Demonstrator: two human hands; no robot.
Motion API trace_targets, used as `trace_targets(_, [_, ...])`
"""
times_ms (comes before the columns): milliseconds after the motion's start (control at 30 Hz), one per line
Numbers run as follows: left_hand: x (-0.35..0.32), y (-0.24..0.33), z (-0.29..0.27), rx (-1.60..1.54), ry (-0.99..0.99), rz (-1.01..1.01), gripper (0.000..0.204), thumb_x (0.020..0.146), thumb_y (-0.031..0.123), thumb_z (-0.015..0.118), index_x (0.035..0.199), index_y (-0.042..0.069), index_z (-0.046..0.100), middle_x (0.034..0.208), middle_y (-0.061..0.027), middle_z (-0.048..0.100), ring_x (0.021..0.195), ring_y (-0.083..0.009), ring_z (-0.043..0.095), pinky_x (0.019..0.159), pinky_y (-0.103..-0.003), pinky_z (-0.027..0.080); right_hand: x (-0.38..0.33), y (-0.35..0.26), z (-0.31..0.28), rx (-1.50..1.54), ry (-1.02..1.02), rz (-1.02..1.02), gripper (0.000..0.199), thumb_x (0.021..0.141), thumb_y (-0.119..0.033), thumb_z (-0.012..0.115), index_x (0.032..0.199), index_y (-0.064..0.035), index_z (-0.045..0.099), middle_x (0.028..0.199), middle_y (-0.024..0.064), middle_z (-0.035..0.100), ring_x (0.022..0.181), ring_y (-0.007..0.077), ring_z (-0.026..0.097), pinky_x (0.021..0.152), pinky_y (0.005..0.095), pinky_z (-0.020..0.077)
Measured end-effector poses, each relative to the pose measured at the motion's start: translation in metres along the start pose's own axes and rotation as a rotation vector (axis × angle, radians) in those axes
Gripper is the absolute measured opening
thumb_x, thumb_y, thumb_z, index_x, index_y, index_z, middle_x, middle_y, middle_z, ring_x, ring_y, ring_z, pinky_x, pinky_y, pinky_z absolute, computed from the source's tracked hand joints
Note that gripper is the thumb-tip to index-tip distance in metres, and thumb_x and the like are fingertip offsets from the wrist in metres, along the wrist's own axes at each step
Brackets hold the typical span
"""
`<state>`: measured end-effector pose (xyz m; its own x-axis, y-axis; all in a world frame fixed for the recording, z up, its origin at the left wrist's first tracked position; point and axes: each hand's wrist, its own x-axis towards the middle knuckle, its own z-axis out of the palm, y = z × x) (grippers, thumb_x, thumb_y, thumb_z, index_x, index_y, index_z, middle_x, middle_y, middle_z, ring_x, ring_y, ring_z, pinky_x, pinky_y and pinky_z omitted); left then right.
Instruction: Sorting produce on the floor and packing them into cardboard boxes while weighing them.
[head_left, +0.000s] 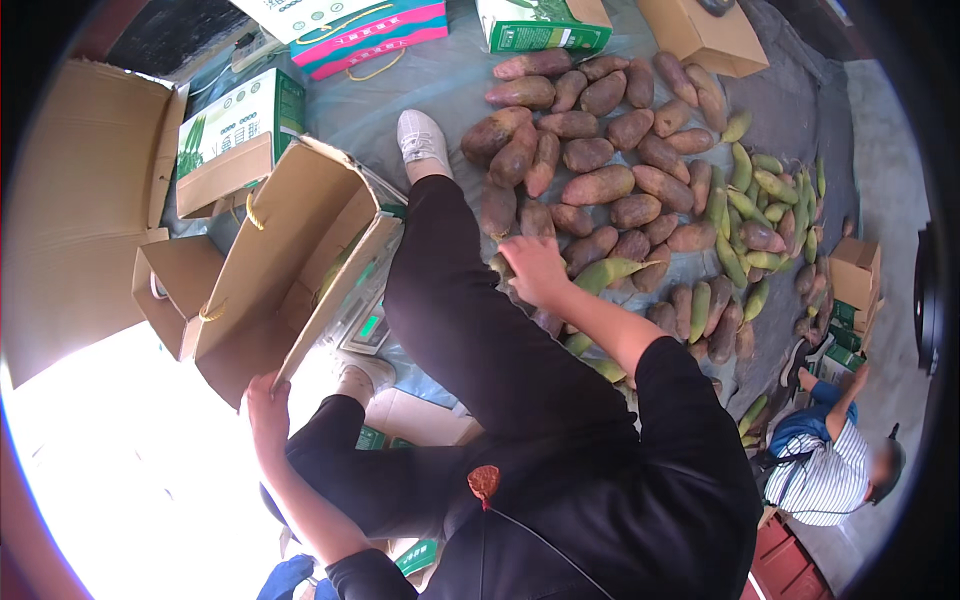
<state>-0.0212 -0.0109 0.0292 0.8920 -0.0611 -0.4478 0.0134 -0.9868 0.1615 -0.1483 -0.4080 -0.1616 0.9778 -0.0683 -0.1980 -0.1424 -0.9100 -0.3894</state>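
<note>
My left hand [267, 412] is closed on the lower corner of a tall, open cardboard box [270, 250] tilted beside my legs. Yellow cord handles hang from the box, and a long green vegetable [338, 268] lies partly hidden inside it. A scale [368, 328] with a lit green display shows under the box's edge. Over the spread of produce, my right hand [535, 270] has its fingers curled round a root vegetable [499, 266], mostly covered by the hand and my leg. Many plump reddish-brown roots [598, 186] lie around it, with a green-ended one [608, 274] just beside my wrist.
Long green roots [775, 188] are heaped at the right. Printed cartons [240, 135] stand at the far left, and a pink-and-blue box [372, 40] and a plain carton [705, 38] at the back. A person in a striped shirt [825, 470] sits at the right.
</note>
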Motion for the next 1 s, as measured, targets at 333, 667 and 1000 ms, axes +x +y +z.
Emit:
trace_targets(333, [-0.005, 0.014, -0.006, 0.007, 0.061, 0.051, 0.023, 0.077, 0.008, 0.062, 0.099, 0.007, 0.070, 0.089, -0.0166, 0.061, 0.089, -0.0345, 0.059, 0.082, -0.042, 0.045, 0.004, 0.055, -0.106, 1.075, 0.531, 0.328, 0.049, 0.076, -0.003, 0.072, 0.118, -0.0029, 0.048, 0.106, 0.0068, 0.059, 0.089, 0.0149, 0.060, 0.080, 0.0289, 0.0500])
trace_targets(667, [-0.008, 0.005, -0.006, 0.033, 0.084, 0.054, 0.022, 0.078, 0.010, 0.066, 0.099, 0.012, 0.072, 0.091, -0.0154, 0.064, 0.093, -0.0356, 0.059, 0.084, -0.045, 0.046, 0.062, -0.119, -0.278, 1.365, 0.522, -0.423, 0.045, 0.078, 0.003, 0.067, 0.119, 0.0029, 0.048, 0.109, 0.0104, 0.060, 0.103, 0.0176, 0.058, 0.094, 0.0326, 0.0445])
trace_targets(1000, [-0.004, 0.015, -0.008, 0.160, 0.003, 0.054, 0.018, 0.082, 0.017, 0.062, 0.097, 0.012, 0.071, 0.093, -0.0156, 0.065, 0.094, -0.0362, 0.061, 0.084, -0.047, 0.046, 0.128, -0.260, -0.139, 1.265, 0.172, -0.137, 0.055, 0.066, -0.014, 0.081, 0.107, 0.0041, 0.049, 0.103, 0.0203, 0.057, 0.097, 0.0280, 0.058, 0.085, 0.0367, 0.0459])
